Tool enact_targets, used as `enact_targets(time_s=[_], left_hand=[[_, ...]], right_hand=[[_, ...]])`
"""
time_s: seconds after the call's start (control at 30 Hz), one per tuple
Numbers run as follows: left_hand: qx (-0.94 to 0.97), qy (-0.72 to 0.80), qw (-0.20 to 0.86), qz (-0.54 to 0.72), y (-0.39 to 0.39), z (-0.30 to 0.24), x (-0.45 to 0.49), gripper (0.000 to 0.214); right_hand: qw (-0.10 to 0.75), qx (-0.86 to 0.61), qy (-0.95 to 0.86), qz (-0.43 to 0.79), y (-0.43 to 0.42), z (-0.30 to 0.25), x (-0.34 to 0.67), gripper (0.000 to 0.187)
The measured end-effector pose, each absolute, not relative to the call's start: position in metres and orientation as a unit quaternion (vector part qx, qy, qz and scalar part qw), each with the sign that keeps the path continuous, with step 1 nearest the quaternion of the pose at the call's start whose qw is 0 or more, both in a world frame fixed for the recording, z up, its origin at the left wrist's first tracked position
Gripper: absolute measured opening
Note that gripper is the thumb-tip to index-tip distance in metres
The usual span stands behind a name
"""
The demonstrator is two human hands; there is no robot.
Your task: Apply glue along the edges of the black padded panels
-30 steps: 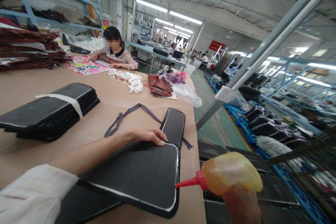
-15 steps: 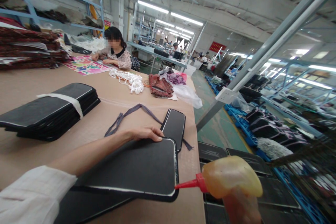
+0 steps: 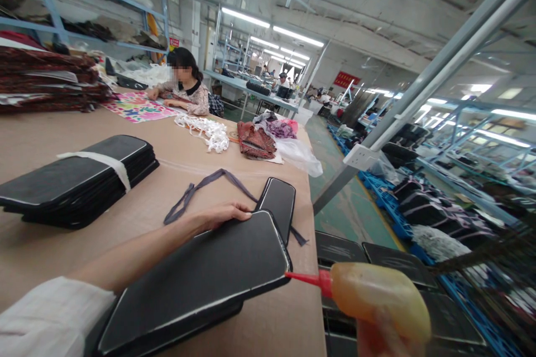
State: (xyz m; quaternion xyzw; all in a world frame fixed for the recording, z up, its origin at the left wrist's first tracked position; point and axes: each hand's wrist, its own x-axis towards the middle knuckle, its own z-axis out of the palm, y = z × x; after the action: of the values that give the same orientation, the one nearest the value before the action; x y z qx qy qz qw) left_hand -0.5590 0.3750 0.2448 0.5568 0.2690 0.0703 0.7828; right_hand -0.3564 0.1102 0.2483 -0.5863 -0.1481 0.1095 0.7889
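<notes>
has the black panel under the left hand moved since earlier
Yes: against the table edge, the black panel has turned counterclockwise in view, its near right corner swinging away.

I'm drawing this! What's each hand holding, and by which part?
Left hand: black panel, by its far edge. Right hand: yellow bottle, by its body.

Consists of a brown-covered table (image 3: 285, 321) with a straight right edge; carries, at left, a stack of black panels (image 3: 75, 175) bound by a white band (image 3: 100, 158); supports, toward the right edge, a narrow black panel (image 3: 276, 201) and a dark grey strap (image 3: 180, 207) running beneath it; holds, farther back, a heap of white cord (image 3: 216, 136), reddish-brown folded fabric (image 3: 256, 144) and a clear plastic bag (image 3: 300, 155) overhanging the edge; bears, at far left, a tall stack of red-brown material (image 3: 46, 81) beside a bright multicoloured sheet (image 3: 138, 109).
</notes>
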Motion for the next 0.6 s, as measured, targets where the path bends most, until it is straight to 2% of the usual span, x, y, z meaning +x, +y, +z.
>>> enact_targets(time_s=[0.17, 0.33, 0.6], left_hand=[[0.519, 0.303, 0.793, 0.101, 0.375, 0.237, -0.553, 0.033], [0.486, 0.320, 0.803, 0.128, 0.373, 0.230, -0.547, 0.031], [0.462, 0.325, 0.813, 0.143, 0.371, 0.230, -0.542, 0.032]], right_hand=[[0.793, -0.577, -0.192, 0.050, 0.122, 0.241, -0.345, 0.065], [0.785, -0.585, -0.201, -0.017, 0.124, 0.227, -0.337, 0.059], [0.808, -0.571, -0.141, 0.025, 0.134, 0.249, -0.352, 0.058]])
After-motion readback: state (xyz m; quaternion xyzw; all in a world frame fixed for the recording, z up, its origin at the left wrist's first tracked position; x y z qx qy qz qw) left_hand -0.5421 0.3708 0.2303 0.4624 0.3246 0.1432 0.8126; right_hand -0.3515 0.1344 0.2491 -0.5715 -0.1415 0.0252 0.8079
